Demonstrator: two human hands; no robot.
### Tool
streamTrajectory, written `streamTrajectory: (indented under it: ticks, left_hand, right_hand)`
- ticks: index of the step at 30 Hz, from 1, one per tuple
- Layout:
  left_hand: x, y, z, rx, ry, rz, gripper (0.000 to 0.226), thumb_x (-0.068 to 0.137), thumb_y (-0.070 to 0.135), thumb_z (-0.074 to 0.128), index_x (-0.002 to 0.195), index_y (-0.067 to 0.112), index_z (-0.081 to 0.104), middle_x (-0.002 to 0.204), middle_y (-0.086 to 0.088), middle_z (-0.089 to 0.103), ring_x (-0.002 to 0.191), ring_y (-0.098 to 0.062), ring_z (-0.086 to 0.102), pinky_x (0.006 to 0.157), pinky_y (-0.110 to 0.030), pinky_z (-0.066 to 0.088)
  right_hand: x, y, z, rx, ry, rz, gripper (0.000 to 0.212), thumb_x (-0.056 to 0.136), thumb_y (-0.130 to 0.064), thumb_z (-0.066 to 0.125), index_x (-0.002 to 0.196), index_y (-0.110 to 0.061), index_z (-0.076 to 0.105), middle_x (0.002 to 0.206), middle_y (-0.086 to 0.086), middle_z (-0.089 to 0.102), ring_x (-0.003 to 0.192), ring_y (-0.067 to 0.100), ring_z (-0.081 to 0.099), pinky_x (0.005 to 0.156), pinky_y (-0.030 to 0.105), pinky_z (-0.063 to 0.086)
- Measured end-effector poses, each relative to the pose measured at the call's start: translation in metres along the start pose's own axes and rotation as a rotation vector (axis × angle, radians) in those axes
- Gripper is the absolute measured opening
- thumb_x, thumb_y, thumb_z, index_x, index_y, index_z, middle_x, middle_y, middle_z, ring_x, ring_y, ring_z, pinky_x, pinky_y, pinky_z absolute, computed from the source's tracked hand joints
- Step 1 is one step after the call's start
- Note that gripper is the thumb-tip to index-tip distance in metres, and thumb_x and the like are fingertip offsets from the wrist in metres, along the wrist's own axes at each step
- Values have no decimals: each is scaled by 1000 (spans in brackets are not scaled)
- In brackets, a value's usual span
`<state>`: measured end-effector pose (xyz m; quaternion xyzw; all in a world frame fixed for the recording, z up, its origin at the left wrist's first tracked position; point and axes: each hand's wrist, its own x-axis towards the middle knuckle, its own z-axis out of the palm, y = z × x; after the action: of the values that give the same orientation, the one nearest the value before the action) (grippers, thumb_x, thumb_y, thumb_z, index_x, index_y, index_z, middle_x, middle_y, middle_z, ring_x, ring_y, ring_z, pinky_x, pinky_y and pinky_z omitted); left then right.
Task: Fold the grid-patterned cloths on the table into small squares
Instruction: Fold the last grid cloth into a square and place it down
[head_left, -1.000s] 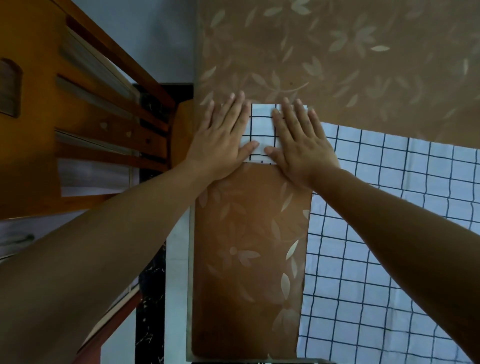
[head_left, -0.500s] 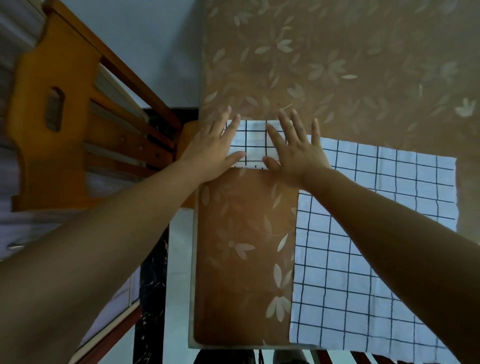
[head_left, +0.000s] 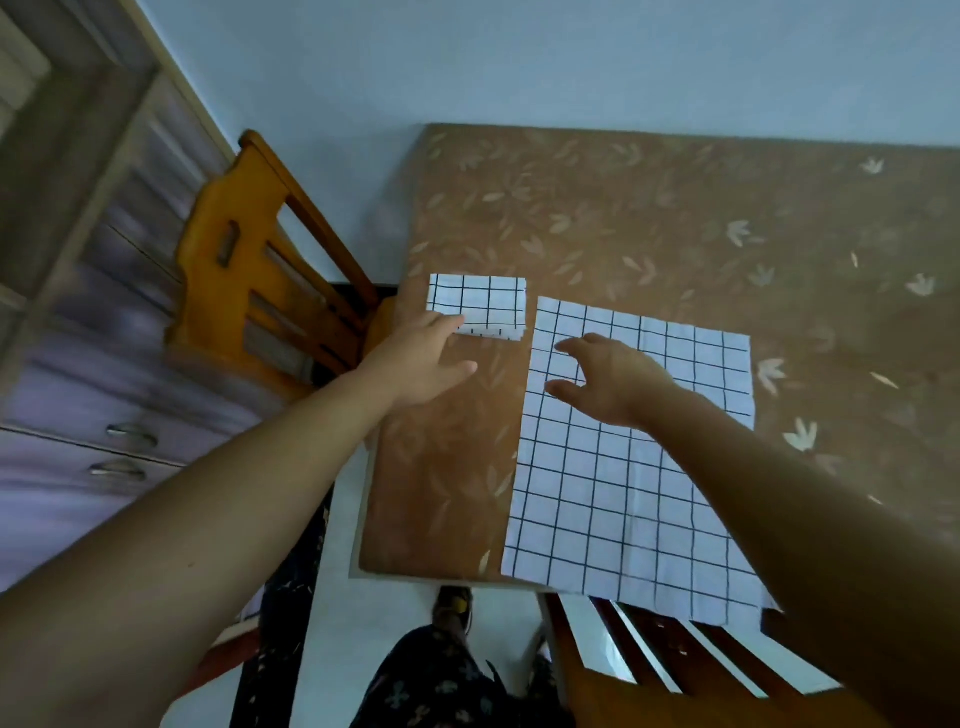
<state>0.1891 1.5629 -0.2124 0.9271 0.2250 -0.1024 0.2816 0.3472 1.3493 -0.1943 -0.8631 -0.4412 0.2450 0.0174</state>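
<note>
With 1 folded cloth (head_left: 475, 304) at upper centre, my left hand (head_left: 421, 364) touching it slack-fingered, my right hand (head_left: 608, 379) hovered spread and empty over the flat cloth (head_left: 623, 493) at centre-right, whose edge I judged needed gripping next.

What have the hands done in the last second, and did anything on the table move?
The left hand drew back from the folded cloth it was pressing, with its fingertips now only at the near edge. The right hand came off it and moved right, over the unfolded cloth, holding nothing. The folded cloth stayed near the table's left edge; the unfolded cloth stayed spread flat.
</note>
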Motion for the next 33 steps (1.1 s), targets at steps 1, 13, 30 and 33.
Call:
streamTrajectory:
  ticks: [1, 13, 30, 33]
  left_hand:
    - [-14, 11, 1, 2, 0, -11, 73, 96, 50, 62, 156, 21, 34, 161, -2, 34, 146, -23, 36, 117, -44, 39]
    - [-156, 117, 50, 78, -30, -62, 83, 90, 63, 58, 158, 30, 25, 166, 3, 21, 147, -24, 34, 115, -51, 38]
    - [-274, 140, 88, 98, -4, 109, 76, 95, 51, 62, 159, 24, 30, 163, 4, 30, 145, -23, 37, 119, -45, 31]
    - [-291, 148, 97, 129, -21, 143, 75, 96, 47, 63, 159, 24, 31, 164, 4, 28, 150, -24, 28, 117, -39, 27]
  right_hand:
    - [-16, 4, -1, 0, 4, -5, 69, 96, -59, 53, 153, -21, 40, 149, 4, 50, 133, 27, 52, 104, 48, 48]
    - [-194, 55, 0, 9, 17, 33, 69, 96, -59, 54, 152, -20, 42, 149, 8, 50, 130, 28, 54, 106, 46, 47]
    - [-356, 15, 37, -33, 127, 186, 68, 96, -58, 54, 152, -21, 41, 151, 8, 48, 132, 29, 53, 108, 47, 46]
    - [-376, 20, 47, -9, 120, 221, 69, 97, -58, 54, 153, -20, 40, 152, 9, 47, 133, 30, 51, 108, 48, 45]
